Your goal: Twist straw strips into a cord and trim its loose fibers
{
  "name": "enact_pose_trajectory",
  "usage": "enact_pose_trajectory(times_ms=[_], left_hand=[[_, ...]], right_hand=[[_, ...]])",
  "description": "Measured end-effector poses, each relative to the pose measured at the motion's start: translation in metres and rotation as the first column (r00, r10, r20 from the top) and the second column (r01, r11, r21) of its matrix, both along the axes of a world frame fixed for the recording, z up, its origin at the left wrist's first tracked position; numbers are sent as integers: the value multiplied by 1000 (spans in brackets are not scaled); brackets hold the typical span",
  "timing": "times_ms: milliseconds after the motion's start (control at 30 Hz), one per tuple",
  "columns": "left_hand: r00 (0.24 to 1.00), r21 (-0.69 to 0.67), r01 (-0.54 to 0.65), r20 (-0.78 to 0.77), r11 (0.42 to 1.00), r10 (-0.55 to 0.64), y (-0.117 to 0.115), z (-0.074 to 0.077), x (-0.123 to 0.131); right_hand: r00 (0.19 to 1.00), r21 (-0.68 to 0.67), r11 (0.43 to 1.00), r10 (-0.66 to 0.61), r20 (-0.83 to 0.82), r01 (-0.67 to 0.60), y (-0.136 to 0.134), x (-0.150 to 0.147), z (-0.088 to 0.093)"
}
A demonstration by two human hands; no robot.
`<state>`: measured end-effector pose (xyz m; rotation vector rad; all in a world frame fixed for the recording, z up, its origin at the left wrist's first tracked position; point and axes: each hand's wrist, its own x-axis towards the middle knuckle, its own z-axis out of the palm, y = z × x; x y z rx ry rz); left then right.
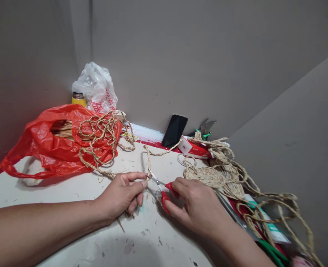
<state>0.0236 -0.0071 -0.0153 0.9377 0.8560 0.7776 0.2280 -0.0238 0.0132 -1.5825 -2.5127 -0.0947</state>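
Note:
My right hand (193,202) has its fingers through the red handles of a pair of scissors (168,196). The blades are spread and point left, with a braided straw rope (149,163) between or right beside them. My left hand (127,193) pinches the rope at the blade tips, between thumb and forefinger. From there one stretch of rope rises away from me and bends right toward a phone; another runs left to a loose tangle of rope (102,129) on a red plastic bag (77,148). Short straw ends stick out beneath my left hand.
Dry straw (63,129) shows in the red bag's opening. Behind it stand a white plastic bag (95,87) and a yellow jar (78,99). A phone (175,129) leans on the wall by a red box (197,150) and pliers (205,128). Coiled rope (205,176) lies right. Scraps dot the white table (119,244).

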Motion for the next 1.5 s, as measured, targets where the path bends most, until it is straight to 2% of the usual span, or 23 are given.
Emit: enact_pose_trajectory(times_ms=[267,633,767,967,1167,1367,1500], left_hand=[[1000,-36,-15,19,999,16,3,-1,-1],[998,-67,-43,50,997,46,3,3,-1],[997,-77,-51,56,996,55,3,4,-1],[1000,-53,-25,6,998,25,1,4,0],[1000,-44,-27,-5,999,27,1,3,1],[1000,-41,-28,-1,999,28,1,3,0],[1000,-40,-25,-11,999,24,0,3,0]], right_hand=[[997,14,999,33,66,-34,0,-2,-2],[996,-80,993,86,0,-86,0,4,-10],[997,-104,992,70,-16,-71,1,3,-10],[999,-77,997,-28,-39,25,-2,-5,-9],[996,-135,991,14,-93,-26,-2,-5,-10],[987,-163,986,11,-162,-38,-1,-6,-11],[979,-228,973,-14,-203,-34,-2,-7,-11]])
